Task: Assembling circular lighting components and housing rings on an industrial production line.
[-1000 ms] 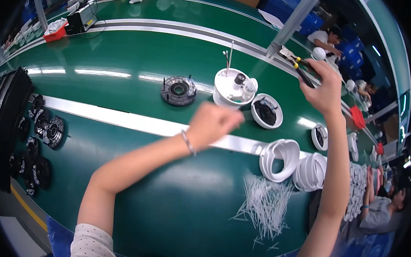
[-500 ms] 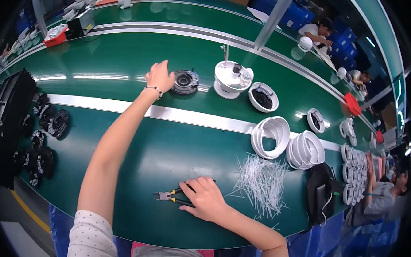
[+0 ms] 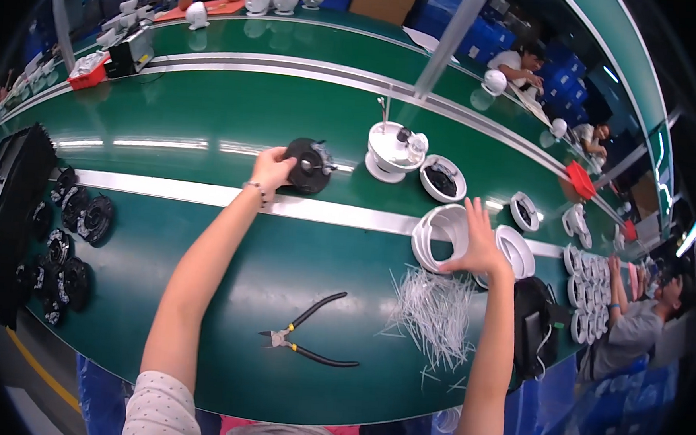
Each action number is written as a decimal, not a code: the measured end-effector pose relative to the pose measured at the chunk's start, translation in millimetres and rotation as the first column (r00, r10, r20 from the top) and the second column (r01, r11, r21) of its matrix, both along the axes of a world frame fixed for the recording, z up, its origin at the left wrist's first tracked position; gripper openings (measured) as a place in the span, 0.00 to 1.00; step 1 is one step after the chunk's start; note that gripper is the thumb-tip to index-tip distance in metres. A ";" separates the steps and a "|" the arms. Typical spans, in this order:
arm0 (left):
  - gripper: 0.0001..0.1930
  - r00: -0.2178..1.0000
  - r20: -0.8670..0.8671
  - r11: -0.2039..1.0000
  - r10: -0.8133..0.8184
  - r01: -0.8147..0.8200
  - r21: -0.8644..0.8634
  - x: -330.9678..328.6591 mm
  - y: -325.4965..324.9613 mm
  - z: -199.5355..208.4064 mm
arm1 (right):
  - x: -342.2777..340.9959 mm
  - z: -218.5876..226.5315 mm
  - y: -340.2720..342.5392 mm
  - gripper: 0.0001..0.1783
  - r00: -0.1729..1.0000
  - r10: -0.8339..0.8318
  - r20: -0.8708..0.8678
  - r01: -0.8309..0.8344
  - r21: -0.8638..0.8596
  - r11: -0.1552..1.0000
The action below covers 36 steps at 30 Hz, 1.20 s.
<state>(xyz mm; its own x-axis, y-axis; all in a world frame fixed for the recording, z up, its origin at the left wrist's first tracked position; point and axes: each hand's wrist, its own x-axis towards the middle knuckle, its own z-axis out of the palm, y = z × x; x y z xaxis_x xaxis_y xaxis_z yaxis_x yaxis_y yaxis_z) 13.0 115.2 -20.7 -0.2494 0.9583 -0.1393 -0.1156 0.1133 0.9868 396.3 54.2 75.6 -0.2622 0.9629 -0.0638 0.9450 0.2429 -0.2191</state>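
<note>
My left hand [image 3: 273, 171] grips the edge of a round black disc-shaped part [image 3: 305, 169], tilted up above the far side of the green bench. My right hand [image 3: 482, 246], fingers spread, is at two stacks of white plastic rings. It overlaps the left stack [image 3: 425, 234] and partly hides the right stack [image 3: 519, 253]; whether it touches them I cannot tell. Black-handled diagonal cutters [image 3: 279, 338] lie with handles apart in front of me. Beside them is a pile of thin white plastic strips [image 3: 431, 314].
Beyond the rings stand a white bowl-shaped holder [image 3: 388, 152] with small items and a white shell [image 3: 443, 179] with a black insert. Several black parts [image 3: 77, 213] lie left beside a black rack [image 3: 13, 221]. A black bag [image 3: 534, 328] sits right. Other people work around.
My left hand has picked up the black disc and tilted it. My right hand has let go of the cutters, which have sprung apart, and has moved up and right to the white rings.
</note>
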 end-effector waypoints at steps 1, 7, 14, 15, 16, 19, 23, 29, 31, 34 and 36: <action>0.12 0.993 0.113 0.998 -0.039 0.033 0.057 0.4 -13.9 6.0 | 13.1 -4.6 7.8 0.74 0.996 0.033 -0.078 -0.037 -0.044 0.998; 0.10 0.975 0.222 1.000 0.028 -0.024 -0.017 -31.3 -82.8 13.3 | -7.7 -11.2 6.6 0.77 1.000 0.005 0.007 -0.004 -0.075 0.997; 0.11 0.943 0.332 0.996 0.016 -0.042 0.072 -25.0 -102.4 -4.2 | 1.5 -26.5 8.7 0.67 0.944 0.158 -0.291 -0.144 0.067 0.987; 0.11 0.942 0.334 0.995 0.013 -0.046 0.090 -22.4 -103.7 -5.2 | 3.8 -26.8 7.9 0.66 0.947 0.155 -0.280 -0.134 0.093 0.987; 0.11 0.942 0.335 0.993 0.014 -0.053 0.110 -20.5 -104.7 -4.8 | 6.5 -26.5 8.1 0.66 0.949 0.157 -0.272 -0.128 0.121 0.984; 0.12 0.902 0.430 0.973 0.026 -0.122 0.198 -21.4 -108.8 -6.8 | -10.7 -7.2 2.4 0.64 0.899 0.063 -0.434 0.016 0.174 0.985; 0.15 0.881 0.471 0.959 -0.047 -0.092 0.268 -11.4 -112.1 -5.5 | -94.6 1.9 -23.5 0.64 0.698 0.320 -0.641 -0.180 0.276 0.944; 0.16 0.861 0.488 0.947 -0.142 -0.025 0.319 13.0 -123.6 -3.8 | -206.8 -38.3 -34.9 0.62 0.495 0.075 -0.865 -0.093 0.033 0.995; 0.17 0.808 0.538 0.948 -0.240 0.076 0.309 11.7 -129.0 -1.0 | -220.6 -53.4 -37.4 0.61 0.585 0.170 -0.793 -0.138 0.109 0.984; 0.21 0.554 0.725 0.908 -0.409 0.321 0.268 -3.5 -132.2 5.5 | -239.3 -45.6 -46.8 0.63 0.570 0.200 -0.797 -0.173 0.121 0.977; 0.26 0.452 0.788 0.899 -0.418 0.332 0.286 -7.6 -132.3 10.7 | -242.5 -44.1 -53.3 0.63 0.639 0.163 -0.752 -0.140 0.094 0.986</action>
